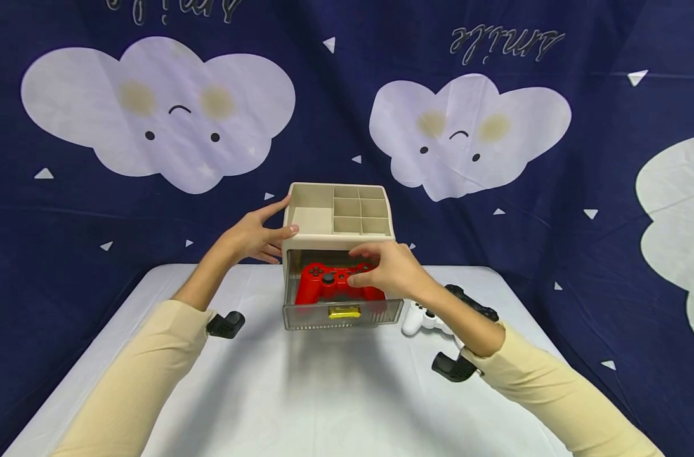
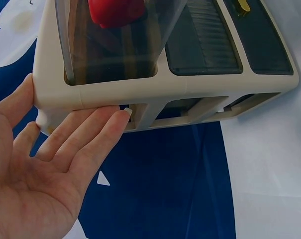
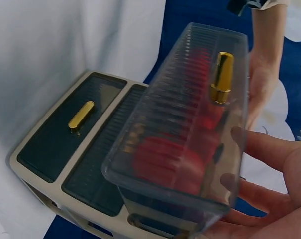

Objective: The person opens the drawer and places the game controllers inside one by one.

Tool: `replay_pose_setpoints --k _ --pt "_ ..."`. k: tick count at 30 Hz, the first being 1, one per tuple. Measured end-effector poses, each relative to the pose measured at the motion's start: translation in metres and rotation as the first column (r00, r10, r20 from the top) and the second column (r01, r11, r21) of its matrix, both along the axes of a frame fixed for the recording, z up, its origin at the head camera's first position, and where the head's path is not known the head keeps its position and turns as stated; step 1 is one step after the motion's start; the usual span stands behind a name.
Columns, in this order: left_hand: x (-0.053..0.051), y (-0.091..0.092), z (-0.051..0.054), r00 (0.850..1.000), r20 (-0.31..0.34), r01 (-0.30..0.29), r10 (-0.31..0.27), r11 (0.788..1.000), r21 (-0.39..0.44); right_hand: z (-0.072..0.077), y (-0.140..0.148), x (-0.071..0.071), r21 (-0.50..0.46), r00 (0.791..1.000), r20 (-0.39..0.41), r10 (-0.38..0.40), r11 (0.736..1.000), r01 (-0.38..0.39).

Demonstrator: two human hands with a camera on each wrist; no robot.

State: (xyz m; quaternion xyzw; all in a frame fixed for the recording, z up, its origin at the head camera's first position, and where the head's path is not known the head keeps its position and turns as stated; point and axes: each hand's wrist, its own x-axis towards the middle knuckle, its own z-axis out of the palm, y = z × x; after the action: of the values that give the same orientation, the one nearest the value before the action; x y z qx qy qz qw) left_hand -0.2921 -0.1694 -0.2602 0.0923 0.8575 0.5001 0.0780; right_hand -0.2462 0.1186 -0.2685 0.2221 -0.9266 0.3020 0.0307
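Observation:
A cream drawer organizer [image 1: 338, 242] stands on the table, its clear top drawer [image 1: 378, 312] pulled out. Inside that drawer lies a red game controller [image 1: 315, 289], seen through the drawer front in the right wrist view. My left hand [image 1: 255, 238] rests against the organizer's left side, with extended fingers on its wall and the thumb at the upper front edge. Over the drawer, my right hand [image 1: 395, 270] has its thumb and fingers apart above the controller's right part. Whether those fingertips touch the controller cannot be made out.
Right of the organizer, a white game controller [image 1: 417, 318] and a black one [image 1: 474, 303] lie on the white table [image 1: 335, 393], partly behind my right forearm. Below the pulled-out drawer are closed dark drawers [image 2: 205, 40]. A blue cloud-print curtain [image 1: 335, 127] hangs behind.

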Motion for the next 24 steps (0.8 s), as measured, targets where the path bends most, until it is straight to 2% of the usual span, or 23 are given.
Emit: replay_pose_setpoints --k 10,19,24 --pt "0.0 -0.001 -0.001 1.0 -0.005 0.002 -0.002 1.0 -0.003 0.009 0.026 0.019 -0.072 0.999 0.029 -0.031 0.997 0.033" --pt "0.0 -0.001 -0.001 1.0 -0.008 -0.003 0.003 1.0 -0.003 0.002 0.055 0.033 -0.05 0.999 0.022 -0.029 0.998 0.03" --pt "0.001 -0.001 0.0 1.0 -0.01 -0.002 0.002 1.0 -0.01 -0.001 0.061 0.045 -0.073 1.0 0.012 -0.01 0.997 0.011"
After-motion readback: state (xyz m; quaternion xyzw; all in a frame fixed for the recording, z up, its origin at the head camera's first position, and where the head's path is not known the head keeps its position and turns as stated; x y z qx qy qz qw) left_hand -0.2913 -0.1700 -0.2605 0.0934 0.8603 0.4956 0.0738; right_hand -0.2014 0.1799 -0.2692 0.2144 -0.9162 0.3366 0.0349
